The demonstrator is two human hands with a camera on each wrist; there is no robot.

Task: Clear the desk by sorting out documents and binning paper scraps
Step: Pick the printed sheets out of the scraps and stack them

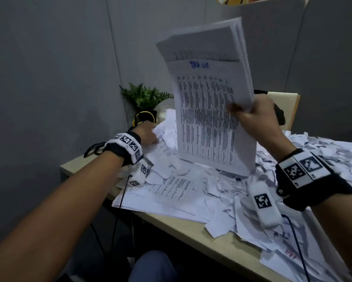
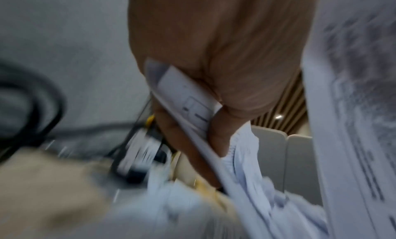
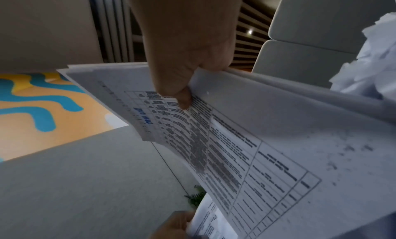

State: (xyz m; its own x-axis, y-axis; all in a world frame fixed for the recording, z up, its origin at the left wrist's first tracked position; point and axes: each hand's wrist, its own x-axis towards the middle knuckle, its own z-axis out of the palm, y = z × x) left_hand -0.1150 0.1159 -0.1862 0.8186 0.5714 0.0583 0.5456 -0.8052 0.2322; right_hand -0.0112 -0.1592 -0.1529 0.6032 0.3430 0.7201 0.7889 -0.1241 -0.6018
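Matt white printed paper stack (image 1: 209, 110) I gripped, torn paper scraps (image 1: 222, 192) rough-edged and crumpled, desk (image 1: 201, 237) of smooth pale wood-look laminate, my wristbands (image 1: 124, 147) black cloth, partition (image 1: 49, 68) matt grey.

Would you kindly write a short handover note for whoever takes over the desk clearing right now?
Right hand: grips a stack of printed documents on its edge, standing upright with its bottom edge on the paper pile.
Left hand: pinches a folded sheet at the far left of the desk, near the potted plant.
Done: some documents gathered into the stack.
Left: loose sheets and torn scraps cover the desk; no bin in view.
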